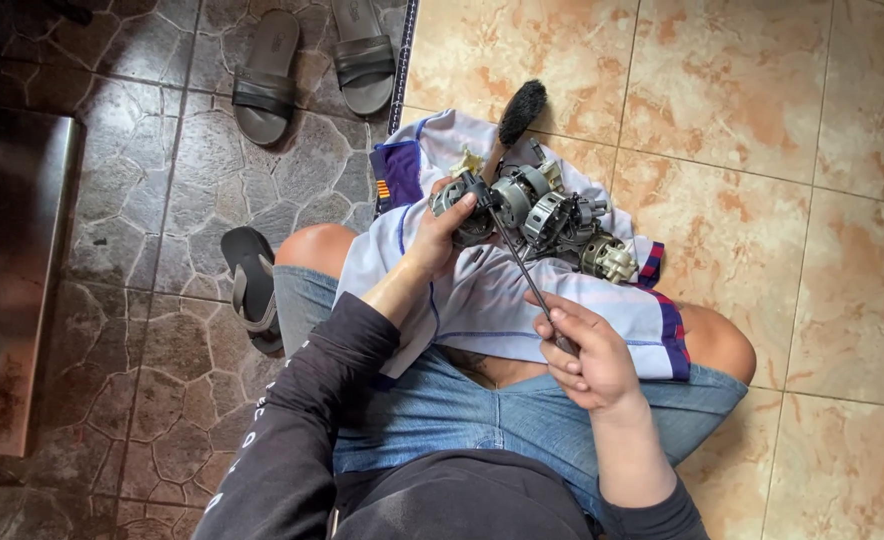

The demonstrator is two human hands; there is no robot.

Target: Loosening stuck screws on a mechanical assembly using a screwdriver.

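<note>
**Working a screwdriver into a motor on your lap**

Steadying a small motor (459, 208) on the white cloth (482, 290) over your knees, your left hand (440, 232) grips it while your right hand (587, 355) closes around a screwdriver (522, 270). It looks still assembled. About three more motors (562, 225) wait beside it; one brush (520, 110), three sandals (267, 75) nearby.

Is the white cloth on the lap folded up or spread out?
Spread out: the white cloth drapes across both knees, with the small motors lying on it.
</note>
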